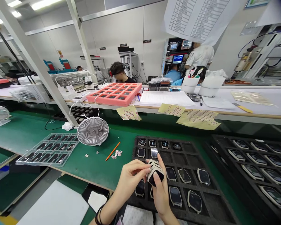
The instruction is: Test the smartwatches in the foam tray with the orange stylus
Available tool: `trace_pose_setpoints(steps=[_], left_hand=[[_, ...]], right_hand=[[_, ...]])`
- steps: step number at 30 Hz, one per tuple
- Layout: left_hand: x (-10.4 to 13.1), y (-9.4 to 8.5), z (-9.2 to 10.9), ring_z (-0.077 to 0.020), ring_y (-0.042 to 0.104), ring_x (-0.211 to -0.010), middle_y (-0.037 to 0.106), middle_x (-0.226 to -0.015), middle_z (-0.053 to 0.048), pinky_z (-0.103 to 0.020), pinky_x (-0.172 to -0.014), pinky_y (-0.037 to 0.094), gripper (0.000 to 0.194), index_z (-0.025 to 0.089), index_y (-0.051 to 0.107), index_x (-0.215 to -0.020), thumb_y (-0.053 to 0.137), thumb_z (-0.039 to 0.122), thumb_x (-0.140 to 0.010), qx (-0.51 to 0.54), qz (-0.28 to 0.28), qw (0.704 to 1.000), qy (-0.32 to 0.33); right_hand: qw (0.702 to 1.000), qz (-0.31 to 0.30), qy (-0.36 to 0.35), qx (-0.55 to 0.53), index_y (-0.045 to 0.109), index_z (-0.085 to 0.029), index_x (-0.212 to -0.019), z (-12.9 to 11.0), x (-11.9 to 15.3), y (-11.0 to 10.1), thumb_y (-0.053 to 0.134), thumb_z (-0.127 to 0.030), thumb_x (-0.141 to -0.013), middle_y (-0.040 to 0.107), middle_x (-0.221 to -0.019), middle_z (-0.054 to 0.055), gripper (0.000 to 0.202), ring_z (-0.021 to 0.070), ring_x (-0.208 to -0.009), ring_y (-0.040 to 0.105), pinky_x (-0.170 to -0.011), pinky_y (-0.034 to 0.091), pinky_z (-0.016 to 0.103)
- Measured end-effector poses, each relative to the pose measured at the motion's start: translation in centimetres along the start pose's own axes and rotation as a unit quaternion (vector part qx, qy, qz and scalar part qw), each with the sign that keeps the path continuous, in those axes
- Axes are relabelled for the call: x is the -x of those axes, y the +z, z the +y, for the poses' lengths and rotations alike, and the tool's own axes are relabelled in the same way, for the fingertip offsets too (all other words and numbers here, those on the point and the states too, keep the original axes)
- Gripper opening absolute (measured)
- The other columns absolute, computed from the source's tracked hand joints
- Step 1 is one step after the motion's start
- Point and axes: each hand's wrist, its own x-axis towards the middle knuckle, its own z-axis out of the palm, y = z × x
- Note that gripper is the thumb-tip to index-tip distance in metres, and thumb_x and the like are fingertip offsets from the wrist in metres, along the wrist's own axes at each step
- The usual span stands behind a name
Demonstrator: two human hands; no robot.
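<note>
My right hand (162, 190) is closed around a smartwatch case (155, 177) with a pale frame and dark face, held above a black foam tray (216, 203). My left hand (134, 172) has its thumb and fingertips pinched together at the left edge of that case. Whether something small sits between those fingertips I cannot make out. Under and around my hands, several watch cases lie in the tray's compartments, among them a pale-framed one (175, 196) right of my right hand. A watch case with a bright, reflecting face (154, 152) lies just beyond my fingers.
Another black tray of watch cases (253, 168) stands at the right. To the left are a round fan (93, 131), an orange stick (112, 151), small paper scraps (117, 154) and a clear tray of black parts (49, 150). A shelf holds a pink foam tray (114, 100). Co-workers sit and stand beyond.
</note>
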Motion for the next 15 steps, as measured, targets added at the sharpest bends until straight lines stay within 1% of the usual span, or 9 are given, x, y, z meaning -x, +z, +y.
trace_pose_setpoints(steps=[3, 8, 11, 13, 15], left_hand=[[0.1, 0.2, 0.2, -0.0128, 0.06, -0.06, 0.064, -0.074, -0.005, -0.022, -0.054, 0.05, 0.014, 0.017, 0.077, -0.082, 0.067, 0.027, -0.078, -0.012, 0.02, 0.999, 0.025], [0.2, 1.1, -0.3, -0.0117, 0.056, -0.057, 0.061, -0.07, -0.004, -0.021, -0.051, 0.046, 0.015, 0.018, 0.077, -0.084, 0.066, 0.028, -0.079, -0.041, 0.028, 0.998, 0.038], [0.6, 1.8, -1.2, -0.0128, 0.055, -0.062, 0.059, -0.071, -0.004, -0.021, -0.055, 0.046, 0.019, 0.02, 0.077, -0.089, 0.063, 0.032, -0.082, -0.067, 0.046, 0.994, 0.067], [0.9, 2.1, -2.0, -0.0143, 0.056, -0.067, 0.059, -0.075, -0.005, -0.023, -0.059, 0.047, 0.025, 0.022, 0.075, -0.097, 0.059, 0.037, -0.085, -0.08, 0.048, 0.992, 0.082], [1.0, 2.2, -3.0, -0.0156, 0.055, -0.07, 0.059, -0.077, -0.006, -0.025, -0.062, 0.048, 0.032, 0.024, 0.071, -0.107, 0.055, 0.043, -0.087, -0.08, 0.016, 0.994, 0.067]], right_hand=[[1.0, 0.005, -0.017, 0.021, 0.035, -0.03, -0.139, -0.2, 0.1, 0.0, 0.056, -0.044, -0.085, 0.048, -0.137, 0.005, 0.059, 0.0248, -0.123, 0.046, -0.106, 0.033, 0.042], [0.999, 0.008, -0.023, 0.047, 0.029, -0.028, -0.142, -0.5, 0.0, 0.1, 0.053, -0.045, -0.087, 0.053, -0.131, 0.007, 0.063, 0.0248, -0.12, 0.05, -0.105, 0.034, 0.044], [0.998, 0.02, -0.034, 0.055, 0.026, -0.027, -0.144, -0.5, 0.0, 0.0, 0.054, -0.046, -0.086, 0.052, -0.132, 0.008, 0.067, 0.0254, -0.121, 0.049, -0.105, 0.034, 0.044], [0.997, 0.03, -0.042, 0.053, 0.024, -0.028, -0.145, -0.6, -0.1, 0.0, 0.052, -0.047, -0.088, 0.048, -0.137, 0.007, 0.066, 0.0249, -0.124, 0.046, -0.106, 0.033, 0.043], [0.997, 0.039, -0.048, 0.052, 0.022, -0.029, -0.145, -0.8, -0.4, -0.2, 0.049, -0.047, -0.089, 0.045, -0.14, 0.006, 0.064, 0.024, -0.128, 0.043, -0.107, 0.031, 0.042]])
